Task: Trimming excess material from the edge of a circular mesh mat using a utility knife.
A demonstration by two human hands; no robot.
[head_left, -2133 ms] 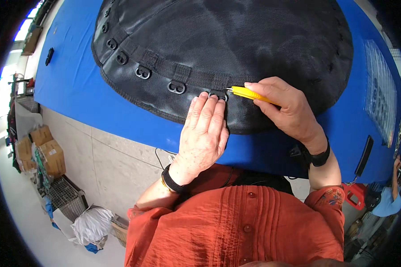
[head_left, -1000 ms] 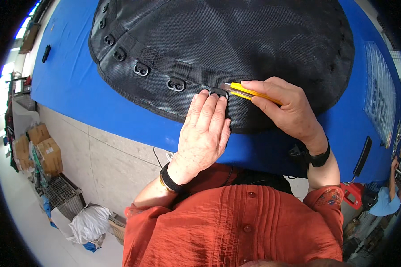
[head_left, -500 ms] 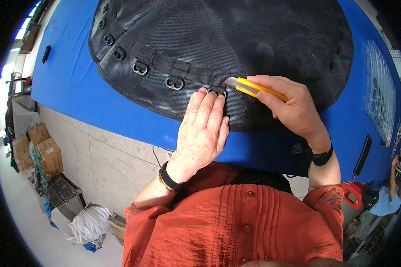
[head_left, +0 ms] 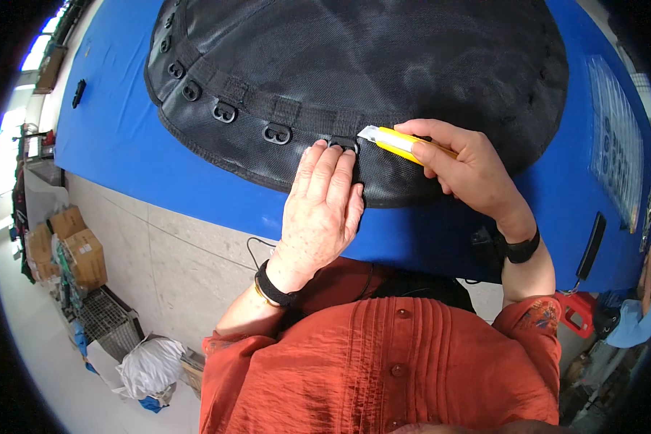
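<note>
A large rounded black mesh fabric piece (head_left: pixel 383 65) lies on the table, with a webbing band sewn along its near edge. Several black plastic double-loop rings (head_left: pixel 276 134) hang from short straps along that band. My left hand (head_left: pixel 318 199) is open, fingers stretched out and pressing flat on the fabric. Its fingertips touch one plastic ring (head_left: pixel 349 143), partly covering it. In my right hand (head_left: pixel 466 165) is a yellow utility knife (head_left: pixel 401 143), gripped between thumb and fingers. The blade points left and its tip lies at the strap above that ring.
The fabric rests on a blue-covered table (head_left: pixel 123 137). A clear plastic sheet (head_left: pixel 615 145) and a black strip (head_left: pixel 592 246) lie at the right. A small black item (head_left: pixel 79 93) is far left. Cardboard boxes (head_left: pixel 83 253) and a white sack (head_left: pixel 150 365) stand on the floor. Another person's sleeve (head_left: pixel 631 325) shows at right.
Both hands have shifted slightly left in view, along with the fabric. The utility knife has turned a little, showing more of its side, and its blade stays close to the strap.
</note>
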